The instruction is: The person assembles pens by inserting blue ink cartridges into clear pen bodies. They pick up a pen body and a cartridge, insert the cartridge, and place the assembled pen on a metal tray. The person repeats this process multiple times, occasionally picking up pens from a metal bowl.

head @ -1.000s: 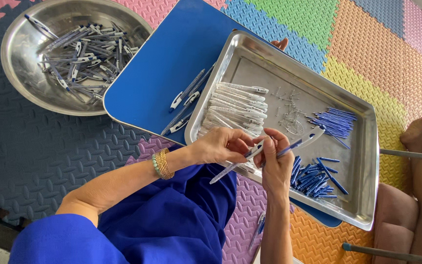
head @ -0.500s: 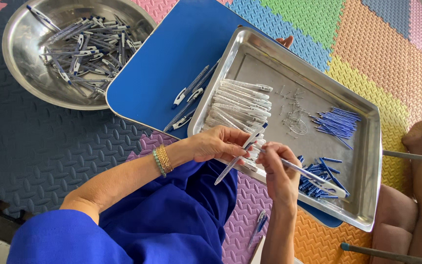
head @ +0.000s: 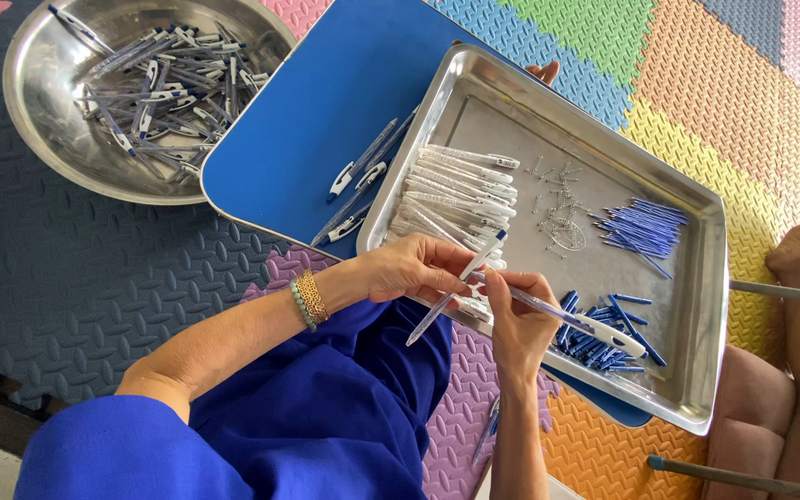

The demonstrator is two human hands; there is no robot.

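Steel makes up the shallow tray [head: 696, 306] that fills the right-centre of the frame, resting partly on a blue board [head: 326, 111]. Just below its near left rim, the left hand [head: 414, 268] has its fingers curled, pinching a clear pen barrel [head: 456, 289] that slants from upper right to lower left, its tip hanging over the blue-clothed lap. A beaded and gold bracelet [head: 307, 298] sits on that wrist. Right beside it, the right hand [head: 516, 315] pinches a pen [head: 576, 319] with a white clip end, which runs out to the right, low over the tray floor. The two pieces meet between the fingertips of both hands, though I cannot tell whether they are joined.

Inside the tray, a heap of clear barrels [head: 460, 190] lies at the left end, a scatter of small metal springs [head: 557, 208] sits in the middle, a bundle of blue refills [head: 645, 227] lies toward the upper right, and a pile of dark blue small parts [head: 599, 338] lies near the lower rim, under the right hand's pen. A few finished pens [head: 358, 185] lie on the board just left of the tray. At the upper left of the frame, a round metal bowl [head: 43, 139] holds many more pens. Coloured foam mats [head: 696, 83] cover the floor.
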